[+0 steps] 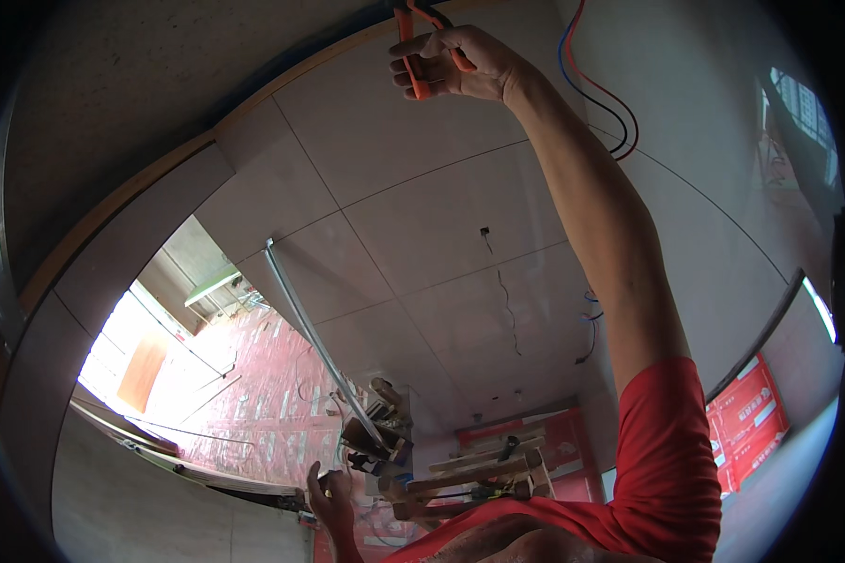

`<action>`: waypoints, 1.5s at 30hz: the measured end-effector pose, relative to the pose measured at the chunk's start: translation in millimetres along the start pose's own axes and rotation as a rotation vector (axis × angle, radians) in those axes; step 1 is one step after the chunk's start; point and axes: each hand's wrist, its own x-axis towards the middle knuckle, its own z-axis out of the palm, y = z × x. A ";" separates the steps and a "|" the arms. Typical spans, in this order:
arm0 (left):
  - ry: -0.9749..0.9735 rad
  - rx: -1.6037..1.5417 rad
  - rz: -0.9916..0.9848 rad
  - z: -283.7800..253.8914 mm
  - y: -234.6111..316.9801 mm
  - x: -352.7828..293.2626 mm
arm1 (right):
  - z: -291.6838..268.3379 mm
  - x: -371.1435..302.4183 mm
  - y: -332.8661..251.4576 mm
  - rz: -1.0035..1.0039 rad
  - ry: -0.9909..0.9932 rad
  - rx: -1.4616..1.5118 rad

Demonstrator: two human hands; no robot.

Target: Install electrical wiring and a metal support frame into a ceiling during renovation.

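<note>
Raised overhead, my right hand grips pliers by their two orange handles, which stand apart. The jaws run up into shadow at the top edge and cannot be made out. Beside that hand is a wooden strip along the top of the tiled wall. Low in the picture, my left hand is held up with bent fingers. A small pale bit shows between its thumb and fingers, too small to name.
Red, blue and black wires hang right of my raised arm. A long metal channel leans on the wall. Below stand a wooden ladder and a box of tools. The floor has pink sheeting.
</note>
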 end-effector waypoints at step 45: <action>-0.012 0.021 -0.155 -10.4 -24.1 -9.7 | 20.5 12.7 24.5 -0.024 0.652 -1.101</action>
